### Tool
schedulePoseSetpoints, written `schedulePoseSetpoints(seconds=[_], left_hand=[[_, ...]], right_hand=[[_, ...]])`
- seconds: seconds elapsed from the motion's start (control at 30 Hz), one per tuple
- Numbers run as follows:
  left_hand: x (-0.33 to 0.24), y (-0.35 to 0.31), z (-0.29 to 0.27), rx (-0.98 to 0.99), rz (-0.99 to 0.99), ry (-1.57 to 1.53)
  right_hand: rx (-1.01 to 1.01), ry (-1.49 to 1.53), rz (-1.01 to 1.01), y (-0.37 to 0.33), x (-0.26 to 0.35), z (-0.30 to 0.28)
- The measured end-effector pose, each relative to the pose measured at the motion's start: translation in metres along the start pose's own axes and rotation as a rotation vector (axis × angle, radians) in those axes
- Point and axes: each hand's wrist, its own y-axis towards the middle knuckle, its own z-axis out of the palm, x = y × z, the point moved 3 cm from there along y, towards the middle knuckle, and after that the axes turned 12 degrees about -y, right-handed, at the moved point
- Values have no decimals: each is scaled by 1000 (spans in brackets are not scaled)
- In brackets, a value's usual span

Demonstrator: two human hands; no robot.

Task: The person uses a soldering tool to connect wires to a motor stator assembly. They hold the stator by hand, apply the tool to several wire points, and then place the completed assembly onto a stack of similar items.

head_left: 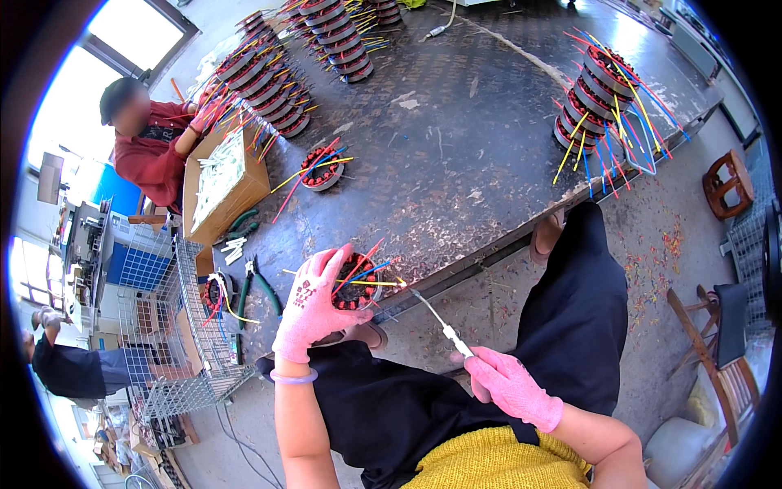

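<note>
My left hand [314, 306], in a pink glove, is closed on a ring-shaped motor stator [355, 295] at the table's near edge. Red, blue and yellow lead wires stick out of the stator to the right. My right hand [509, 387], also gloved in pink, grips a slender white tool [448, 332] whose exact kind I cannot make out. Its thin pale shaft points up and left, its end close to the tip of a yellow wire [383, 284]. Whether they touch, I cannot tell. Green-handled pliers [265, 287] lie left of my left hand, beside another wired stator [217, 292].
Stacks of wired stators stand at the far left [269, 90] and right [595, 98] of the dark table [440, 163]. A single stator [323, 169] lies nearer. A cardboard box [244, 191] holds white pieces. Beyond it a co-worker [151, 155] handles wires. A wire-mesh cart [163, 334] stands left.
</note>
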Motion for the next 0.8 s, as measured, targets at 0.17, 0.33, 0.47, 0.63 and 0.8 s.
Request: schedulePoseSetpoints(seconds=[0.17,0.33,0.47,0.63,0.8], left_hand=[[-3,-1,-2,6,-34,10],[2,-1,0,12,75,-18],[0,2,1,31,26,-16],[4,1,1,10,41,0],[6,1,2,-12,34,-21]], right_hand=[[-5,10,20,-1,2,-1],[-6,42,25,-2,-3,-3],[0,26,26,-4,1,-4],[-4,-25,9,-5,5,-5],[11,134,46,-3,1,0]])
